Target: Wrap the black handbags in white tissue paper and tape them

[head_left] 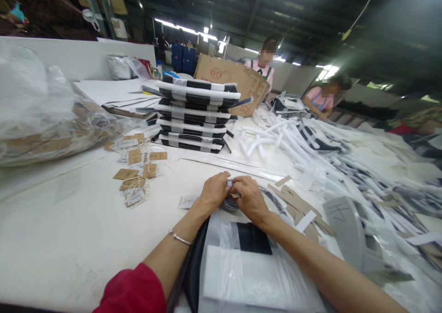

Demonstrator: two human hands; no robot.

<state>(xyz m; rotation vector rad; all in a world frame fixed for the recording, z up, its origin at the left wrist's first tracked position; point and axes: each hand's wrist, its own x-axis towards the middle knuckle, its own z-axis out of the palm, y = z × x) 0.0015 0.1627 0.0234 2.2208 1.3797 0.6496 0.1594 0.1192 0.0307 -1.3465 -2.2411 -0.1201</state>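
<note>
My left hand (214,191) and my right hand (249,198) meet at the far end of a black bag wrapped in clear plastic (241,262) that lies on the white table (69,230) in front of me. Both hands have their fingers curled in a pinch around a small pale item at the bag's top edge, too small to name. A thin bracelet circles my left wrist and a red sleeve covers my left upper arm. Brown paper tags with strings (136,172) lie scattered to the left of my hands.
A stack of wrapped black and white bags (195,115) stands at the table's middle, with a cardboard box (235,80) behind it. White rolled pieces (276,138) cover the right side. A plastic sack of tags (44,119) sits far left. Two people work at the far right.
</note>
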